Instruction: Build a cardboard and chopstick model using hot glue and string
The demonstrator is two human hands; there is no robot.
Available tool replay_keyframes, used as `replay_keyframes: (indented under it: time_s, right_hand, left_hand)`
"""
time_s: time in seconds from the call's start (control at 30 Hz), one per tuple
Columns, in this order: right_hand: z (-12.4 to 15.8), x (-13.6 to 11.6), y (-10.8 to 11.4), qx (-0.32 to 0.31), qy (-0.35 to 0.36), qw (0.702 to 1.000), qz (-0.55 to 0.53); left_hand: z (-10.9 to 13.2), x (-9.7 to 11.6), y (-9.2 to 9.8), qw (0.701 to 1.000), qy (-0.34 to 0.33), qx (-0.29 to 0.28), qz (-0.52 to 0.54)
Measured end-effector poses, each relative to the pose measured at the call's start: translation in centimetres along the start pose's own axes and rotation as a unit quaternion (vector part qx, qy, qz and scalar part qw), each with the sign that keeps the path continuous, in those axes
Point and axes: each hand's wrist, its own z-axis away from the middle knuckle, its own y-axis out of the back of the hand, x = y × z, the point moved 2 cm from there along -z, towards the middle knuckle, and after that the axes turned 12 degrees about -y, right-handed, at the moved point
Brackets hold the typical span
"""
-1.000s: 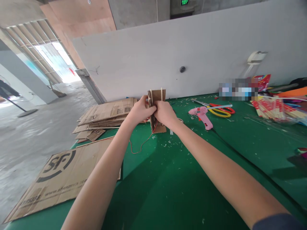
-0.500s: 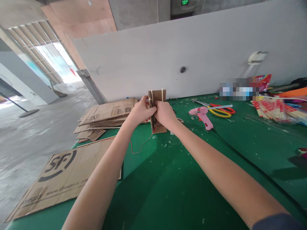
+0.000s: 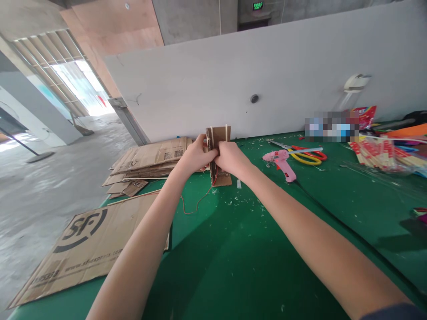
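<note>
A small upright cardboard structure (image 3: 220,134) with thin wooden sticks stands on the green table. My left hand (image 3: 197,154) grips its left wall, thumb bent over the edge. My right hand (image 3: 231,155) reaches against its inner side with curled fingers; the fingertips are hidden, so whatever they pinch cannot be made out. From the structure's lower part a thin red wire (image 3: 197,208) loops out to the left across the table.
Stacked cardboard sheets (image 3: 150,158) lie left, with a large printed cardboard sheet (image 3: 100,240) nearer. To the right are a pink glue gun (image 3: 283,165) with a black cord, scissors (image 3: 305,156) and bundled sticks (image 3: 373,153). A white panel (image 3: 187,89) borders the back.
My right hand has shifted very slightly at the structure, and a small pale piece on the table beside it shows more fully. My left hand keeps its hold.
</note>
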Motion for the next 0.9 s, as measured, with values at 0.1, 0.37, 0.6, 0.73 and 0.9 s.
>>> replay_keyframes:
  time_s: [0.1, 0.37, 0.6, 0.73, 0.9]
  right_hand:
    - [0.6, -0.2, 0.5, -0.002, 0.009, 1.0, 0.011]
    - [1.7, 1.1, 4.2, 0.036, 0.015, 0.996, 0.079]
    - [0.6, 4.6, 4.6, -0.156, -0.083, 0.981, 0.073]
    - [0.2, 5.5, 2.5, -0.261, -0.083, 0.962, 0.001]
    - [0.0, 5.6, 1.0, -0.244, -0.061, 0.966, -0.055]
  left_hand:
    - [0.0, 0.0, 0.1, 1.0, -0.003, 0.002, -0.003]
    - [0.0, -0.2, 0.1, 1.0, -0.02, -0.002, -0.016]
    - [0.5, -1.5, -0.3, 0.994, -0.081, -0.067, 0.037]
    - [0.9, -3.3, -1.2, 0.985, -0.118, -0.083, 0.09]
    - [1.0, -4.7, -2.0, 0.986, -0.128, -0.07, 0.081]
